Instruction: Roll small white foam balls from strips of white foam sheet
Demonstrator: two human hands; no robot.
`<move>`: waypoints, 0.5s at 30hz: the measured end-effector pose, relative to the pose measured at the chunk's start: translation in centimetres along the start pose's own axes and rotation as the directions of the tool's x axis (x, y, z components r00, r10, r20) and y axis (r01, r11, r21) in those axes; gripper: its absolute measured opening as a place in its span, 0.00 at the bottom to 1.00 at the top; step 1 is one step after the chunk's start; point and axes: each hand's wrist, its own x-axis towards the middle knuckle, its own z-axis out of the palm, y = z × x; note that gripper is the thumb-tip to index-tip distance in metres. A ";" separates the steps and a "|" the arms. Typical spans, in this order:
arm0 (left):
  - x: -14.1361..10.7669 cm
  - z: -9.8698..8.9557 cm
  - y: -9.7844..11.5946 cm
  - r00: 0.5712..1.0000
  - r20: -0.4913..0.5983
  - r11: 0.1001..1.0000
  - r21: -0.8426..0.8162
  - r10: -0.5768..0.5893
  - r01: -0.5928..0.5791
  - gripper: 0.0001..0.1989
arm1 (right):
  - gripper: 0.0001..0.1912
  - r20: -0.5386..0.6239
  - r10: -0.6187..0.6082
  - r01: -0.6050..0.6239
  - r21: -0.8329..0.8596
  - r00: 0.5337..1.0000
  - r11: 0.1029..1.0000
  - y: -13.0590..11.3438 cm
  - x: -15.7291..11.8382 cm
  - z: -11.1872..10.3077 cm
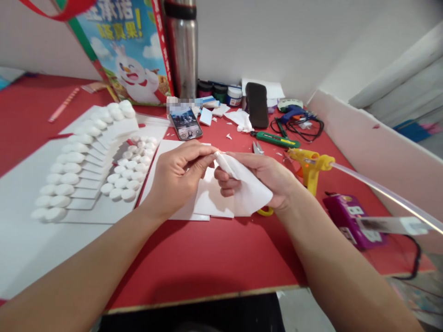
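A thin white sheet [247, 182], partly rolled or folded at its upper left tip, hangs between my hands. My left hand [182, 175] pinches that tip between thumb and fingertips. My right hand [266, 177] holds the sheet from the right, its lower fingers curled beneath the tip and its palm behind the loose part. Under the hands lie flat white sheets [187, 212] on the red table [214, 258]. To the left, a white board [20, 249] carries rows of round white pieces [72, 168] and a cluster of smaller ones [126, 175].
A yellow glue gun [308, 166], scissors [257, 147], a green cutter [277, 139] and a purple box [353, 219] are at right. Two phones [187, 122] [257, 105], paint jars [234, 96], a steel flask [182, 50] and a printed bag [128, 55] stand or lie behind.
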 end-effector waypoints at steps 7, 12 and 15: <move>-0.1 0.1 0.0 1.000 -0.016 1.000 -0.013 -0.019 0.019 0.07 | 0.09 0.040 0.009 -0.010 0.016 0.999 1.000 -0.2 0.0 0.0; -0.1 0.2 0.1 0.999 -0.014 0.999 -0.046 -0.029 0.028 0.06 | 0.10 0.019 -0.034 0.035 -0.064 0.999 0.997 0.0 0.1 -0.5; -0.1 0.2 0.1 0.999 -0.008 0.997 -0.062 -0.046 0.045 0.06 | 0.14 -0.031 -0.121 0.112 -0.205 0.992 0.972 0.1 0.2 -0.7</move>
